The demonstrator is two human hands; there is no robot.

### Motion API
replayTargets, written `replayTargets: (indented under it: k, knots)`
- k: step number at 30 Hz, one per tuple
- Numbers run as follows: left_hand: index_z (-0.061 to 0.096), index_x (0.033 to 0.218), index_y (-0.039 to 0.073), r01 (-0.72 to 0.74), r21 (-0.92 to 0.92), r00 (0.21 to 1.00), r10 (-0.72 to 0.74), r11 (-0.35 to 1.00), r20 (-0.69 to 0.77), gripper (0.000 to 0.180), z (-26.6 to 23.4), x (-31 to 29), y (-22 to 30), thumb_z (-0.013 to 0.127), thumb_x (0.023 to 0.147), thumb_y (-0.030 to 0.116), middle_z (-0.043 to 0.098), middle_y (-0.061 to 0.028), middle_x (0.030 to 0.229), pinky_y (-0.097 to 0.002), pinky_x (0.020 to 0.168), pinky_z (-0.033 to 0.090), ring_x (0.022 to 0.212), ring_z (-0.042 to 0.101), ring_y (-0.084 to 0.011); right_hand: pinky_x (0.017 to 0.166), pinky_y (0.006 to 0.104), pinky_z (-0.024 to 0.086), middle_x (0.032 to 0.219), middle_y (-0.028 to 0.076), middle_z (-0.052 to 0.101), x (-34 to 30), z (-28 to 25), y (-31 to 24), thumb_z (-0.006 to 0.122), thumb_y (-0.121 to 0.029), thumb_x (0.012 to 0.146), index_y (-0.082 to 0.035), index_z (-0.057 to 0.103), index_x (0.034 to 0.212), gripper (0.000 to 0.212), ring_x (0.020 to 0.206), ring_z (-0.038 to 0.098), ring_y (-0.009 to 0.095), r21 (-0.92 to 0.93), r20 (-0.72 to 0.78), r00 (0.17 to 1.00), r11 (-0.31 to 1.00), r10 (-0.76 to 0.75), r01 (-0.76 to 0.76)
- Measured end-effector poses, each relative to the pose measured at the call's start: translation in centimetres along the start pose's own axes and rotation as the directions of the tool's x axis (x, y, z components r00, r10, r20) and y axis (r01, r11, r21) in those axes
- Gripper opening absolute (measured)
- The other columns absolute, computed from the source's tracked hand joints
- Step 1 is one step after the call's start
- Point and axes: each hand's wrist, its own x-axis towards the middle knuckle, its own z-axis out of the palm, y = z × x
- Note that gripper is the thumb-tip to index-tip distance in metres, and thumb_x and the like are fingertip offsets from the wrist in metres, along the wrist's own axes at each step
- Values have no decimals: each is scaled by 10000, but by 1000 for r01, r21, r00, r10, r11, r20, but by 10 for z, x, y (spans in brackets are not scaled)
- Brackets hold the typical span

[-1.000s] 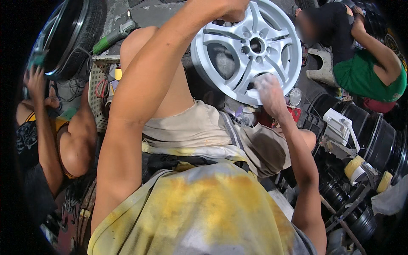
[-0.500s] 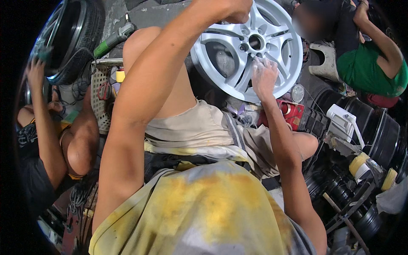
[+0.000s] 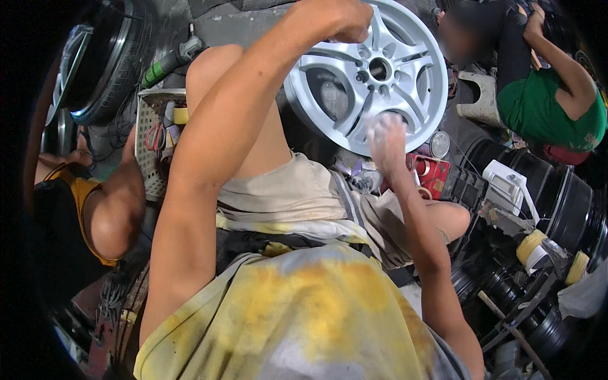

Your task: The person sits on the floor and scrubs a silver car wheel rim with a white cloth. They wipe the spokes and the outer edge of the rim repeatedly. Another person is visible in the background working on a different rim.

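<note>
A silver-grey alloy wheel rim (image 3: pixel 418 130) with paired spokes and a round centre hole stands tilted in front of my knees. My left hand (image 3: pixel 352 22) is closed on its upper left part, fingers curled and partly hidden. Over the lower edge of the wheel rim is my right hand (image 3: pixel 386 142), dusted white and smeared by motion. Its fingers look bent, but whether they hold anything cannot be made out.
A red box (image 3: pixel 437 179) and a round can (image 3: pixel 437 144) sit right of the rim. A green angle grinder (image 3: pixel 166 67) lies beyond a perforated crate (image 3: pixel 147 166). Black wheels (image 3: pixel 563 190) line the right side. People sit at left and upper right.
My right hand has moved down from the lower spokes near the hub to the rim's lower edge. My left hand stays on the wheel rim. The person at left has drawn an arm away.
</note>
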Motion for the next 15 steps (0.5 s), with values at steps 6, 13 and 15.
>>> replayTargets:
  k: [6, 13, 15]
  knots:
    - [723, 1052, 25, -61, 56, 997, 63, 997, -50, 313, 4, 2, -4, 622, 906, 283, 703, -206, 1104, -480, 847, 544, 1047, 668, -388, 840, 470, 479, 906, 188, 592, -42, -20, 21, 584, -129, 870, -22, 659, 1046, 219, 909, 578, 389, 204, 200, 971, 975, -132, 91]
    - [715, 1054, 15, -87, 69, 995, 90, 994, -46, 366, 8, 11, -5, 615, 918, 340, 706, -211, 1075, -480, 835, 541, 1028, 669, -389, 862, 473, 513, 982, 223, 654, 13, 8, -31, 533, -51, 843, -16, 676, 1065, 266, 932, 633, 396, 229, 219, 966, 970, -138, 86]
    - [713, 1062, 13, -103, 67, 994, 105, 992, -20, 376, 7, 11, -4, 604, 921, 344, 706, -216, 1065, -482, 836, 538, 1015, 672, -393, 836, 480, 520, 961, 217, 656, 29, 7, -46, 537, -40, 817, -19, 689, 1037, 268, 898, 643, 396, 144, 337, 942, 988, 1, -52]
